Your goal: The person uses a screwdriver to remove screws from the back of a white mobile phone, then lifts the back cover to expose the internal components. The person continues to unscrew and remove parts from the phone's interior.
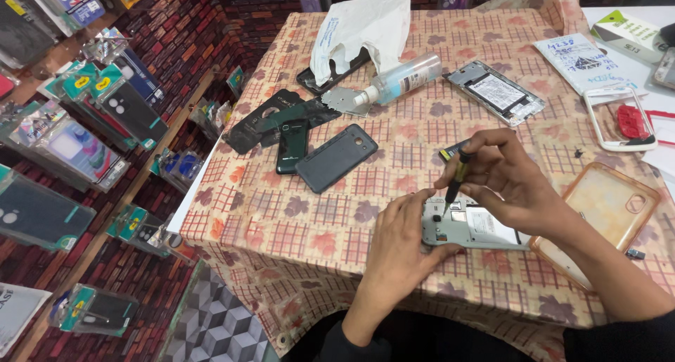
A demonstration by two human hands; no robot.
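Observation:
An opened grey phone [470, 227] lies flat on the patterned tablecloth [281, 221], its insides facing up. My left hand [402, 241] rests on the phone's left end, fingers pressing it down. My right hand [508, 179] grips a small dark screwdriver [458, 176] with a yellow-green band, held nearly upright, its tip down on the phone's upper left corner.
A dark back cover [336, 157] and black phone parts [281, 126] lie to the left. Behind are a spray bottle [401, 80], a white plastic bag [362, 28] and another opened phone [495, 92]. A clear orange case [608, 211] sits at right. Packaged phone cases [84, 151] hang below left.

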